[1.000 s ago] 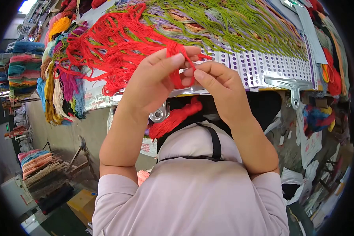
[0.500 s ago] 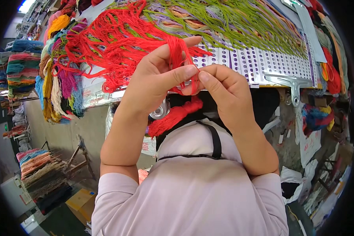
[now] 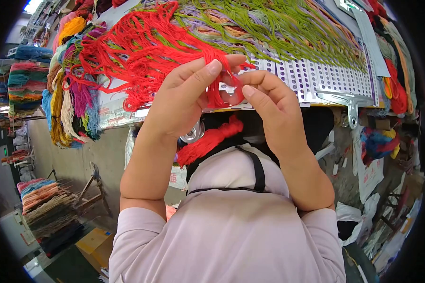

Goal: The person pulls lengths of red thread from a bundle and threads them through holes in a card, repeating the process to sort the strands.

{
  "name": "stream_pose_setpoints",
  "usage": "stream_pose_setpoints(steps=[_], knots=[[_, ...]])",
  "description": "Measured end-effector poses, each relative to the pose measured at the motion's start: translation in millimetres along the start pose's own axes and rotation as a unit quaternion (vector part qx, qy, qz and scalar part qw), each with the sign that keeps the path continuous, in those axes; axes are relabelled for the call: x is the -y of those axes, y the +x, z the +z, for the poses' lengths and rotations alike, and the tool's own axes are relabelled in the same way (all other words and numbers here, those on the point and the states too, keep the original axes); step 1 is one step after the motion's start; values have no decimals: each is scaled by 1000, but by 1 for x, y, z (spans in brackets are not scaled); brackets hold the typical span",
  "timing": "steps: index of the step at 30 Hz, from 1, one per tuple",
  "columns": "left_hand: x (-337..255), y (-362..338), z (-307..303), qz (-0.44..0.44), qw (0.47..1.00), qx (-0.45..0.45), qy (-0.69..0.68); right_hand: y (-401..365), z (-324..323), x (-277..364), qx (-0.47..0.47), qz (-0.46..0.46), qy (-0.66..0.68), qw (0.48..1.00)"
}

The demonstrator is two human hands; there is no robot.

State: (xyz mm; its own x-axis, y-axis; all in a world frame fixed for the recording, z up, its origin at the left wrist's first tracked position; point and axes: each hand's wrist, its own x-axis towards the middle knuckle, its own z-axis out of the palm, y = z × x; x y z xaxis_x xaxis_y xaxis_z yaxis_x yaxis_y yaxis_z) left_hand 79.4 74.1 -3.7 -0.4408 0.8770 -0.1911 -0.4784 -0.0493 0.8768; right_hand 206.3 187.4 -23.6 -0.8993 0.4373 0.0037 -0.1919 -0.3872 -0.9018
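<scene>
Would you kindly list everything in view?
table: one, whitish, upper middle
red yarn: one heap, red, table's left
yarn loops: several, red, centre
green yarn: many strands, green, across table
punched cards: several, white, under green yarn
metal clip: one, silver, table's front right
red bundle: one, red, before the waist
hanging yarn: many, mixed, both table ends
stacked yarn: several, mixed, far left
box: one, brown, lower left
shirt: one, pale, lower middle
left hand: one, bare, holding loops
right hand: one, bare, beside loops

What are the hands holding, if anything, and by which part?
Red thread, by looped strands around fingers of the left hand; whether the right hand pinches it too cannot be told.
</scene>
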Motion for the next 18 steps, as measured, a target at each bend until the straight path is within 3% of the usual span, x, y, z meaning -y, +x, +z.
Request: stream_pose_setpoints(steps=[3,8,18], knots=[[3,3,7,-8,999,-14,-37,6,6,3,-30,24,13,999],[6,3,-4,-44,998,38,3,12,5,-6,-25,47,-142,988],[6,4,-10,-40,994,-10,-96,13,7,-14,-22,31,-58,998]])
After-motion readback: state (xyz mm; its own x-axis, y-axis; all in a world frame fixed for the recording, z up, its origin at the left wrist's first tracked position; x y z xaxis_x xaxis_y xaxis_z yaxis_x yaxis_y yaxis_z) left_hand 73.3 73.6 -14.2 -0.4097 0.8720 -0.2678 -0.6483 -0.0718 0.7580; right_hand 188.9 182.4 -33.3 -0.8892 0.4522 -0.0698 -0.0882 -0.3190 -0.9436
